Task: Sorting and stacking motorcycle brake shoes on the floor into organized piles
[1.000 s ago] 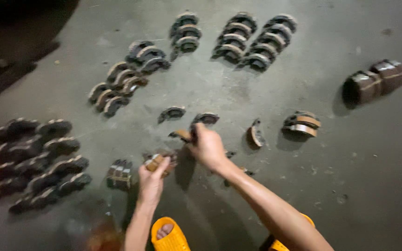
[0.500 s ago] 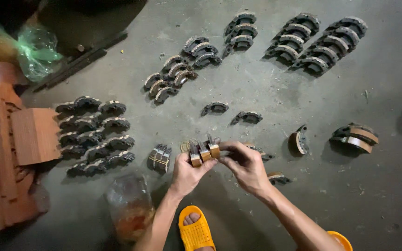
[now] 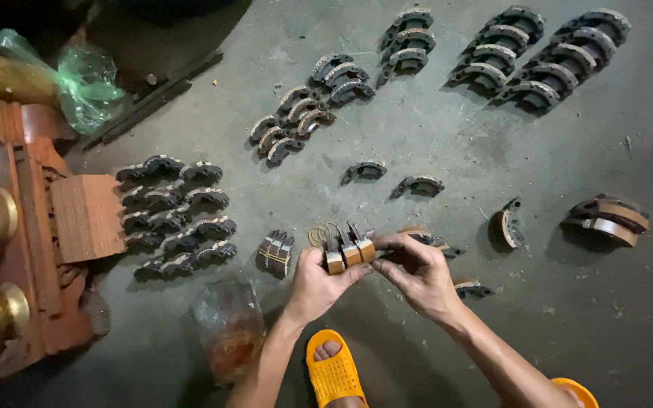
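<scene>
My left hand (image 3: 319,283) and my right hand (image 3: 416,270) meet low in the middle of the view, above a grey concrete floor (image 3: 447,143). Together they grip a small stack of curved brake shoes (image 3: 348,249) with tan linings, three pieces side by side on edge. The left hand cups the stack from below and the right hand's fingers press on its right end. A small upright bunch of shoes (image 3: 276,252) stands on the floor just left of my hands. More loose shoes (image 3: 468,287) lie right behind the right hand.
Rows of dark brake shoes lie on the floor at the left (image 3: 175,215), upper middle (image 3: 304,109) and upper right (image 3: 538,57). Larger lined shoes (image 3: 608,219) sit at the right. A wooden stand (image 3: 47,242) and green bag (image 3: 85,83) are left. A clear plastic bag (image 3: 228,329) and my orange sandal (image 3: 334,370) are below.
A second ago my right hand reached out to shoes on the floor. It has come back to the left hand, and both now grip the stack. The view shifted left.
</scene>
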